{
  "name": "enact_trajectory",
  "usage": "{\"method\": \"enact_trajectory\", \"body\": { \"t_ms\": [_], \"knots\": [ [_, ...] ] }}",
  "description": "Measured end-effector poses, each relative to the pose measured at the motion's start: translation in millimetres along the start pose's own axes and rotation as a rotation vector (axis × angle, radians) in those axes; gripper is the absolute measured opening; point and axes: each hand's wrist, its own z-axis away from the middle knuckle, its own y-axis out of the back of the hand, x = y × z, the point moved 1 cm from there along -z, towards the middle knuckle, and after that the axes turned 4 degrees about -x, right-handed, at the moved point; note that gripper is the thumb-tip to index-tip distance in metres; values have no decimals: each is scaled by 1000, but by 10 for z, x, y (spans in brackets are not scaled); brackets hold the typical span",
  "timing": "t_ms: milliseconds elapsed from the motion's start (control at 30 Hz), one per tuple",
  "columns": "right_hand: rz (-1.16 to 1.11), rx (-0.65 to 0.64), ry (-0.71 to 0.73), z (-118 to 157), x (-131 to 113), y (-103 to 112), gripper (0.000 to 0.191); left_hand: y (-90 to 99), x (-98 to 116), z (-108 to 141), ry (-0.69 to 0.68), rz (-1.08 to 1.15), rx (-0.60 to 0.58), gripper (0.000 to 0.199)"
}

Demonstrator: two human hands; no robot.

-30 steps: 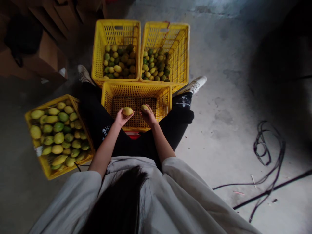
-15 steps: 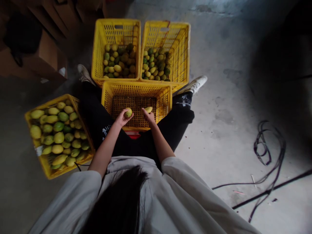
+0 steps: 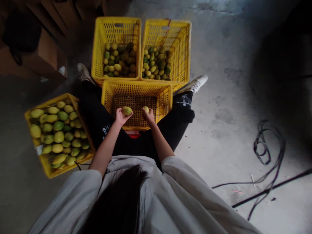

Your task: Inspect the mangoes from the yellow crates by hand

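Note:
Over the near yellow crate (image 3: pixel 137 83), which shows a bare slatted bottom, my left hand (image 3: pixel 122 117) holds a green-yellow fruit (image 3: pixel 126 110) lying across its fingers. To the right, my right hand (image 3: pixel 149 116) grips a smaller-looking yellow fruit (image 3: pixel 146 109), partly covered by the fingers. The hands are apart. Beyond stand two more yellow crates, the back left one (image 3: pixel 97 48) and the back right one (image 3: pixel 182 52), each with several green and yellow fruits on its bottom. A tilted crate (image 3: pixel 46 166) at the left is filled with larger-looking fruits (image 3: pixel 58 137).
My legs in black trousers spread around the near crate, with a white shoe (image 3: pixel 195 84) beside the back right crate. Cardboard boxes (image 3: pixel 47 52) and a black item (image 3: pixel 23 32) stand at the upper left. Black cables (image 3: pixel 278 165) lie on the floor at the right.
Both fruits have turned in my hands: the left one now shows its long side, the right one looks shorter. My hands stay in nearly the same place.

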Motion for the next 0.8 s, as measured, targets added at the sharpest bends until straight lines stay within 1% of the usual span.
{"method": "enact_trajectory", "body": {
  "t_ms": [100, 167, 267, 367, 467, 533, 600, 667, 800],
  "knots": [
    [7, 7, 11, 6, -11, 18, 38, -18, 7, 35, 0, 7, -41, 24],
    [3, -19, 34, -5, -11, 38, 37, -31, 5, 42, 18, -12, -55, 29],
    [-23, -81, 71, -31, -3, 65, 36, -41, 4, 30, 42, -52, -32, 34],
    [-50, -101, 61, -48, 11, 68, 39, -38, 12, 21, 63, -86, -7, 33],
    [-91, -65, 38, -40, 15, 32, 41, -37, 21, 43, 94, -97, -26, 39],
    [-129, -75, 31, -26, 0, -3, 38, -42, 25, 74, 106, -89, -57, 39],
    [-178, -123, 22, -15, -30, -30, 31, -51, 27, 106, 105, -82, -93, 33],
    [-268, -162, -21, -13, -61, -33, 27, -60, 27, 127, 93, -86, -125, 32],
    [-430, -200, -160, -51, -79, 32, 36, -69, 26, 123, 50, -102, -130, 32]
  ]
}}
